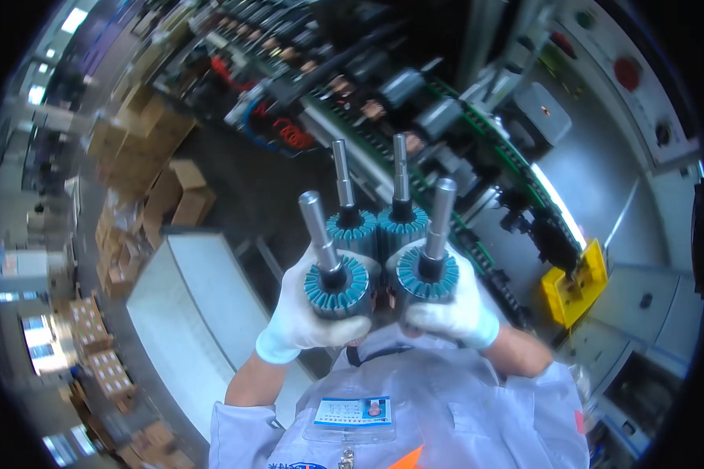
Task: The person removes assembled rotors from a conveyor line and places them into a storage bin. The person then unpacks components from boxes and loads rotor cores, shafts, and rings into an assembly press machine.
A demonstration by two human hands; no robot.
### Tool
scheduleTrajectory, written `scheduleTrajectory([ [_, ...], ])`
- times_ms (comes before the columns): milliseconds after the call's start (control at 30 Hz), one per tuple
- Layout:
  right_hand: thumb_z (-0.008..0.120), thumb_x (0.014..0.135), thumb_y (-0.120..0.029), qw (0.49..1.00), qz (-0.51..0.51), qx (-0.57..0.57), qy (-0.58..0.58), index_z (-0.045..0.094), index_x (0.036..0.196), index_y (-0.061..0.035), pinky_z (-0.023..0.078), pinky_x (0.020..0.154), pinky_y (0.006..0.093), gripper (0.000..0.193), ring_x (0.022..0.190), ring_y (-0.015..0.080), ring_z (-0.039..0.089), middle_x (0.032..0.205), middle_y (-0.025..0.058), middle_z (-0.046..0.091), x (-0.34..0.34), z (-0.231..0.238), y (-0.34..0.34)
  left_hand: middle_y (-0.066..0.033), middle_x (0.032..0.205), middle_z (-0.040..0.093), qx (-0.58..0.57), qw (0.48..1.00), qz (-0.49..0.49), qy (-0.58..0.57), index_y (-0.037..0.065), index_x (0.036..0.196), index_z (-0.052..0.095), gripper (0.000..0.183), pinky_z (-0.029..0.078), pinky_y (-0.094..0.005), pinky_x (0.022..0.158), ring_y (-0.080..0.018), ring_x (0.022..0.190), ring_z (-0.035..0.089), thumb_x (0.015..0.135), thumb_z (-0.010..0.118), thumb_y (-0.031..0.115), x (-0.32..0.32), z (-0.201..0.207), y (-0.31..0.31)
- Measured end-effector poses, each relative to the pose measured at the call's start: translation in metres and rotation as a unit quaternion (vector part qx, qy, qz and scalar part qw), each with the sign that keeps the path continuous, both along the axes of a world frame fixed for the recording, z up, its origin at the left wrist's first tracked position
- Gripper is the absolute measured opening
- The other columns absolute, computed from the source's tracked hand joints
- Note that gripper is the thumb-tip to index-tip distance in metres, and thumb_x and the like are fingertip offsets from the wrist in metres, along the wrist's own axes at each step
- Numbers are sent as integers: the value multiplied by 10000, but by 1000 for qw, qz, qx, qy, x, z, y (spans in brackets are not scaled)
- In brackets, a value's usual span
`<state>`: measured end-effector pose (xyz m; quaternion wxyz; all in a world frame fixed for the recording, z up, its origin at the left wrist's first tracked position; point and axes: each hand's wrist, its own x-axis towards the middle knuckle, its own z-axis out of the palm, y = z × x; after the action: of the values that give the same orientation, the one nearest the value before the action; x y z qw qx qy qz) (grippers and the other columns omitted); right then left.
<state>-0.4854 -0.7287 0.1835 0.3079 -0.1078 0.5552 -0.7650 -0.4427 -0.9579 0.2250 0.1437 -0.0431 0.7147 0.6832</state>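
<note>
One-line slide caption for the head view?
White-gloved left hand and right hand hold four teal-ended shafted cylinders near a green-edged conveyor.

white gloves (pixel 303 309): pale-blue cuffs (pixel 278 345) | work shirt (pixel 469 410): pale lavender-grey, blue print (pixel 301 466) | ID badge (pixel 352 412): blue-and-white, clear holder (pixel 344 434), metal clip (pixel 347 457)
</note>
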Motion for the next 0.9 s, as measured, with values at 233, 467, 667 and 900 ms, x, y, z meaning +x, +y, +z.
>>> scheduleTrajectory([
  [233, 892, 631, -411, 980, 144, -106, -84, 628, 1073, 22, 502, 846, 338, 673, 888, 193, 618, 1049, 124, 639, 30, 4, -85, -100, 1047, 680, 151, 974, 57, 156, -1, 1017, 689, 548, 502, -326, 883, -187, 967, 636, 531, 826, 210, 97, -38, -100],
  [467, 862, 622, -581, 936, 278, -181, -115, 605, 1039, 23, 526, 844, 362, 778, 945, 228, 613, 1040, 119, 590, 81, -13, -196, -167, 1341, 479, 266, 936, 129, 191, -28, 1056, 673, 630, 534, -344, 840, -226, 1051, 614, 557, 863, 306, 208, -32, -184],
  [667, 877, 627, -496, 894, 336, -261, -142, 575, 1001, 54, 621, 717, 328, 730, 858, 272, 693, 990, 195, 631, 135, -51, -285, -180, 1208, 558, 276, 916, 207, 204, -75, 1044, 649, 664, 531, -341, 829, -219, 963, 636, 552, 887, 301, 306, -43, -235],
  [900, 834, 616, -592, 845, 513, -114, -96, 602, 1020, 18, 449, 911, 381, 768, 992, 235, 539, 1054, 133, 605, 181, -47, -379, -143, 982, 646, 241, 858, 327, 315, -77, 1015, 642, 654, 493, -302, 766, -224, 895, 628, 580, 874, 353, 396, -114, -262],
])
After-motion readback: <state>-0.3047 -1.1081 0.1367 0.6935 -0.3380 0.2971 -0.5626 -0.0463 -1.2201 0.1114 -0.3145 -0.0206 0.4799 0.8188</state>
